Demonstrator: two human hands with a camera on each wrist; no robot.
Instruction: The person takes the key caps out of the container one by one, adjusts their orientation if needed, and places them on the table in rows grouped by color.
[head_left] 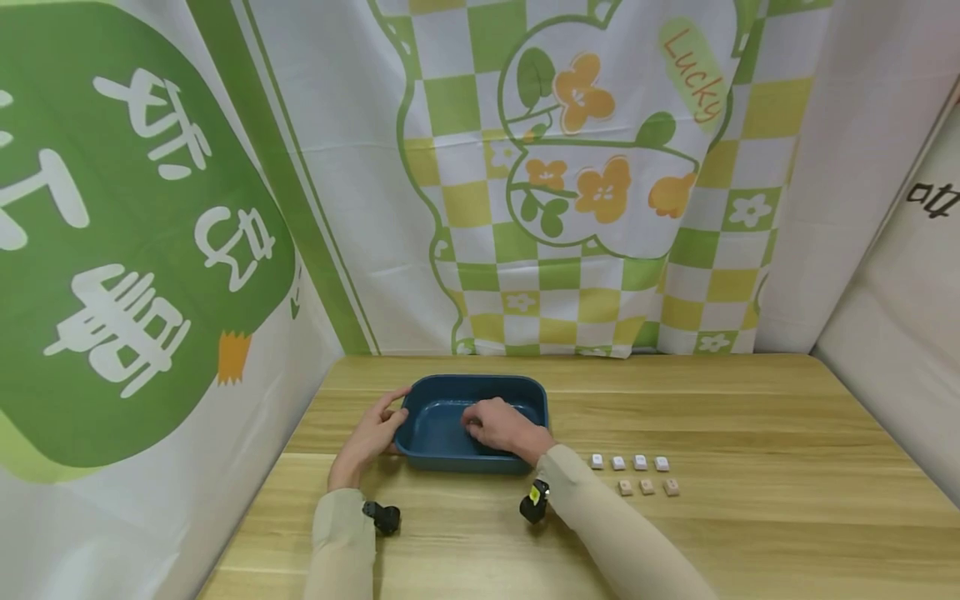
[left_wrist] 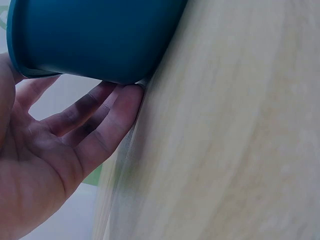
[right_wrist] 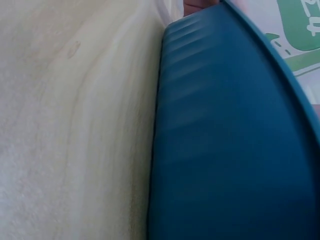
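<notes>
A dark blue rectangular basin sits on the wooden table. My left hand holds its left end, the thumb at the rim and the fingers against the outer wall. In the left wrist view, those fingers touch the lower part of the basin, close to the tabletop. My right hand reaches over the near rim into the basin, fingers bent downward. Whatever may be between its fingertips is hidden. The right wrist view shows the basin's outer wall but not the right hand's fingers.
Right of the basin lie two rows of small keycaps: several white ones behind, three peach ones in front. The wooden table extends to the right. Printed cloth hangs behind it, with more cloth at both sides.
</notes>
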